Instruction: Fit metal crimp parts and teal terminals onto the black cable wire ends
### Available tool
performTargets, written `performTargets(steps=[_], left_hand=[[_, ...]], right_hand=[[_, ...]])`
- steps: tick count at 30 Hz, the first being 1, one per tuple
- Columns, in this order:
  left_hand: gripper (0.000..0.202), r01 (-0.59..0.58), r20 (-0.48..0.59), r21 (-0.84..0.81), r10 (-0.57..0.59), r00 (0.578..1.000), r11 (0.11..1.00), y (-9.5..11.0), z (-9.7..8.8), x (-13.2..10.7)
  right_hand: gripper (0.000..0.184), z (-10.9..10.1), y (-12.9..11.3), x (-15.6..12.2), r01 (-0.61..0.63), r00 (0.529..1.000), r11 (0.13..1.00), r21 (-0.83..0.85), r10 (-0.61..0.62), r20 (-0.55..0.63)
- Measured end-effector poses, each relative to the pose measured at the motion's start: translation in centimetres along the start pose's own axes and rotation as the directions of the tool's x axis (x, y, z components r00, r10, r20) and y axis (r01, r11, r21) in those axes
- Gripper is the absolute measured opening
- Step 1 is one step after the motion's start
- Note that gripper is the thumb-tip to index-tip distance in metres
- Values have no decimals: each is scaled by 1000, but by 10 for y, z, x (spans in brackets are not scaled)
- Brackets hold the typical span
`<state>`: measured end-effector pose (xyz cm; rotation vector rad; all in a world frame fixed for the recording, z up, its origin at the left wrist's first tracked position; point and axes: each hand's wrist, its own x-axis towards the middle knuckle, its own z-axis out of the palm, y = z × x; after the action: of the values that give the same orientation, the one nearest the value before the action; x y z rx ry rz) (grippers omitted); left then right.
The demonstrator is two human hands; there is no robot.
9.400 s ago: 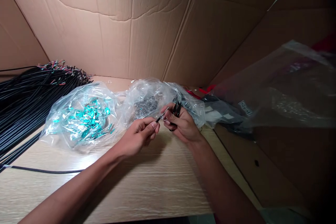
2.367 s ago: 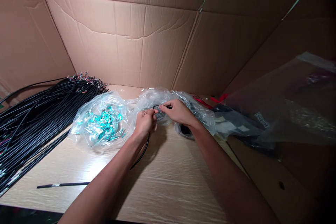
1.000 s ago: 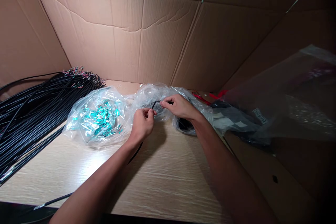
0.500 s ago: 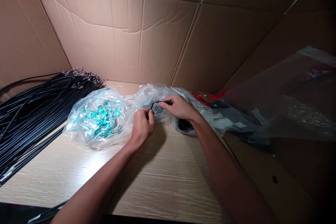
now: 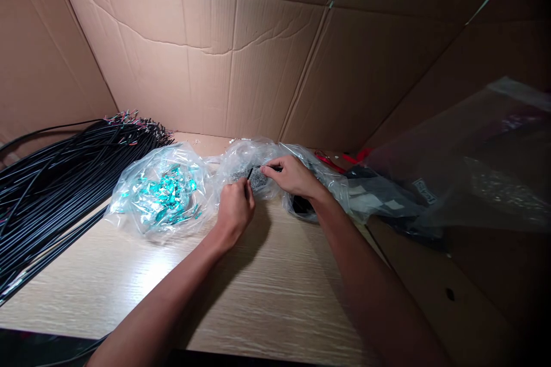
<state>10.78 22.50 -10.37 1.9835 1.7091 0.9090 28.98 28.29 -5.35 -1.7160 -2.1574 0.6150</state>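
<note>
My left hand (image 5: pixel 236 209) is closed with the thumb against the fingers, pinching a thin black cable end (image 5: pixel 249 173) that sticks up above the thumb. To its right, slightly higher, my right hand (image 5: pixel 290 175) pinches a slim black piece (image 5: pixel 276 168) between thumb and fingers; its exact kind is too small to tell. The two held things are close together, and I cannot tell whether they touch. Just behind the fingers lies a clear plastic bag of small grey metallic parts (image 5: pixel 258 179). Another bag with black contents (image 5: pixel 302 205) sits under my right wrist.
A big bundle of black cables (image 5: pixel 55 183) with bared coloured wire ends lies at the left. Beside it rests a clear bag of teal shiny parts (image 5: pixel 166 195). A hanging clear bag (image 5: pixel 482 166) and red items (image 5: pixel 357 156) are at the right. Cardboard walls (image 5: pixel 193 63) enclose the wooden table (image 5: pixel 275 298).
My left hand has turned slightly and its fingers have shifted on the cable. The cable near the bottom left edge has moved. My right hand stays almost in place.
</note>
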Motion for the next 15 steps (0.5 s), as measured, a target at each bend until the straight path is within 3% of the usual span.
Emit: performTargets(steps=[6, 15], left_hand=[[29, 20, -29, 12, -20, 999, 1000, -1, -1, -2], [31, -5, -55, -43, 3, 998, 999, -4, -2, -2]], right_hand=[[67, 2, -1, 1, -71, 997, 997, 2, 71, -30], [73, -5, 9, 1, 15, 1000, 995, 100, -18, 24]])
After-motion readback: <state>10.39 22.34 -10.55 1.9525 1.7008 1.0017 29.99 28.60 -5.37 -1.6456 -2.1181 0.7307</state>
